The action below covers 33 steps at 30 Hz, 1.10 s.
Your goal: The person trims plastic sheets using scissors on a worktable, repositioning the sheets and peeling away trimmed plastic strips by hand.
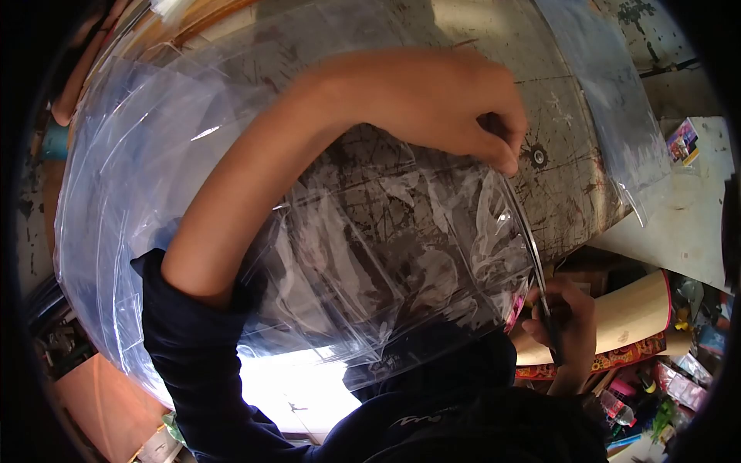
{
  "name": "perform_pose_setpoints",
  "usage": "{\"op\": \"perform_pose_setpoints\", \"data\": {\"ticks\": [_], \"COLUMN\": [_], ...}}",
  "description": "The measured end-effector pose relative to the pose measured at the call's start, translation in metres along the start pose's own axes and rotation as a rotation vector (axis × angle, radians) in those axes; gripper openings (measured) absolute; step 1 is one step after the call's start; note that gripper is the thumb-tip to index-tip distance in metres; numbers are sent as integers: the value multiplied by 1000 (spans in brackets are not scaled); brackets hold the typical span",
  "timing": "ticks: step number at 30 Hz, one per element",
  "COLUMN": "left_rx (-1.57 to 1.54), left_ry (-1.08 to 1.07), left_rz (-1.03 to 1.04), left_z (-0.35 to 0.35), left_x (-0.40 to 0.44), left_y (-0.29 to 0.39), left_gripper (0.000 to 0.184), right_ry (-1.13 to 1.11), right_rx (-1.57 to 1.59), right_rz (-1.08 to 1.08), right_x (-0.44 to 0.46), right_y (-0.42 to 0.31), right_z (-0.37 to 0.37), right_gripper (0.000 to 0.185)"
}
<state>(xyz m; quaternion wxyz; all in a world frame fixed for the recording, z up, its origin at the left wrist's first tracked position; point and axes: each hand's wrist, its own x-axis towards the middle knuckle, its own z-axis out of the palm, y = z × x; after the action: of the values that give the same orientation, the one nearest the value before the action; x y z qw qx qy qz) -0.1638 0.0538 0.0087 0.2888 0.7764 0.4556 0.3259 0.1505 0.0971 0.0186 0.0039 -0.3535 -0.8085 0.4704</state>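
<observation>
My left hand (482, 108) reaches across from the left, with thumb and fingers pinched at the upper corner of a clear plastic sheet (347, 262). The sheet is creased, shiny and spread over the worn work surface. Along its right edge runs a long, thin dark strip (531, 241), from below my left fingertips down to my right hand (571, 316). My right fingers are curled around the strip's lower, wider end near the table edge. Whether it is a flat band or a blade I cannot make out. A small pink patch shows beside the right fingers.
More clear plastic (116, 208) is heaped at the left, and another clear sheet (610, 100) hangs over the far right edge of the scratched table (552, 116). A cream roll (633, 316) and assorted clutter lie at the lower right. Another person's arm (73, 85) shows at upper left.
</observation>
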Motion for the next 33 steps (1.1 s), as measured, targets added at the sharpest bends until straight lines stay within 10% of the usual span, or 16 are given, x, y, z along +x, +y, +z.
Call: {"op": "perform_pose_setpoints", "data": {"ticks": [8,33], "left_rx": [-8,52], "left_ry": [-30,-3], "left_rz": [-65,-147], "left_z": [-7,-4], "left_x": [-4,-3], "left_y": [2,4], "left_gripper": [23,27], "right_ry": [-126,13], "right_rx": [575,103], "right_rz": [213,48], "right_x": [-1,1], "right_y": [-2,-9], "right_z": [0,3], "right_gripper": [37,41]}}
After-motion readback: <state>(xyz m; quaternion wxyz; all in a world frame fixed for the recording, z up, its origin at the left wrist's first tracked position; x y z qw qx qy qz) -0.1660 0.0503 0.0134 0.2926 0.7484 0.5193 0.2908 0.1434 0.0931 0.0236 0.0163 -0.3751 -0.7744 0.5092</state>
